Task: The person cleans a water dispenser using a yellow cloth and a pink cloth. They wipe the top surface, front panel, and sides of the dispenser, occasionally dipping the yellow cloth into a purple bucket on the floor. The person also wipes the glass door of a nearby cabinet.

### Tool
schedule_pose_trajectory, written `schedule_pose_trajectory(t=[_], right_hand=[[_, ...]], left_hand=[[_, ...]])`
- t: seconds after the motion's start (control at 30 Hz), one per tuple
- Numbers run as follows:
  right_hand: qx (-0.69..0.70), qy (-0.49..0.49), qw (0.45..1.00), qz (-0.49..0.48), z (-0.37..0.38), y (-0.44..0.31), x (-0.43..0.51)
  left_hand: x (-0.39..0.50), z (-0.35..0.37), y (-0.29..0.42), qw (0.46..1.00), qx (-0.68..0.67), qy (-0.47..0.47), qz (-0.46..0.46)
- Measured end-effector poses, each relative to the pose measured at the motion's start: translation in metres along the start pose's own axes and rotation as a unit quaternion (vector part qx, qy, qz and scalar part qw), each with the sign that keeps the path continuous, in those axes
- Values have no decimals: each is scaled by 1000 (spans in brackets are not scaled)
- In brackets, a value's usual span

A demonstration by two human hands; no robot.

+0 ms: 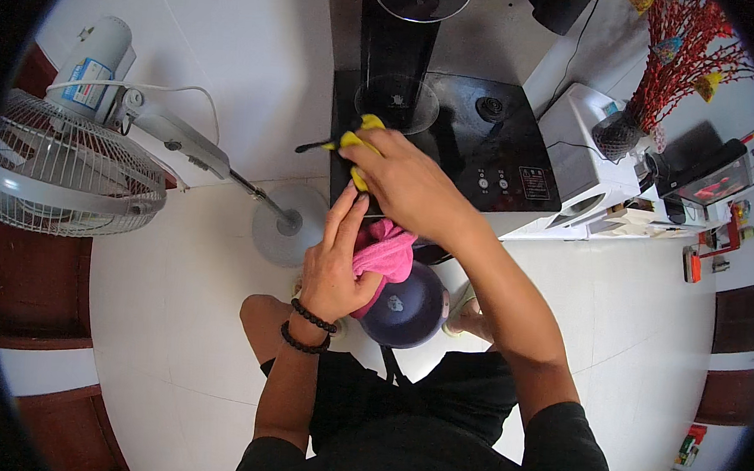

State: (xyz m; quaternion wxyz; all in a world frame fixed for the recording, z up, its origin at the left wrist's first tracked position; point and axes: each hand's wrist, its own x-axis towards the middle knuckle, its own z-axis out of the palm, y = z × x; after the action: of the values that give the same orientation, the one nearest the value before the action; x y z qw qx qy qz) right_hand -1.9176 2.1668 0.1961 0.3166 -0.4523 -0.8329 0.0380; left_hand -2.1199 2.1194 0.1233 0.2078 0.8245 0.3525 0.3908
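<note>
My right hand is closed around a yellow cloth at the left front part of a black glass-topped stove. A thin dark strip sticks out to the left of the yellow cloth. Just below, my left hand, with two dark bead bracelets at the wrist, has its fingers extended near the stove's front edge. Between its thumb and fingers lies a bunched pink cloth, which it holds. A dark round basin stands low in front of me, partly covered by the pink cloth.
A grey standing fan leans in from the left, its round base on the floor beside the stove. White furniture stands right of the stove, bearing a dark vase of red branches and a fish tank.
</note>
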Motion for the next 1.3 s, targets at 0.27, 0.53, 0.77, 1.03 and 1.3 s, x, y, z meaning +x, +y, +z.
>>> schedule_pose_trajectory(t=[0.27,0.53,0.77,1.03,1.3], right_hand=[[-190,19,966,173,-22,93,4],[-142,-24,979,143,-38,-18,-67],[-53,-4,997,53,12,59,37],[-208,59,964,156,-29,22,-59],[-221,121,906,341,-116,88,-165]], left_hand=[[0,2,1,1000,-8,9,9],[-6,-6,1,998,-55,-9,-26],[3,1,7,999,-45,-18,-12],[-1,4,-1,999,-24,15,18],[4,10,10,998,-46,13,30]])
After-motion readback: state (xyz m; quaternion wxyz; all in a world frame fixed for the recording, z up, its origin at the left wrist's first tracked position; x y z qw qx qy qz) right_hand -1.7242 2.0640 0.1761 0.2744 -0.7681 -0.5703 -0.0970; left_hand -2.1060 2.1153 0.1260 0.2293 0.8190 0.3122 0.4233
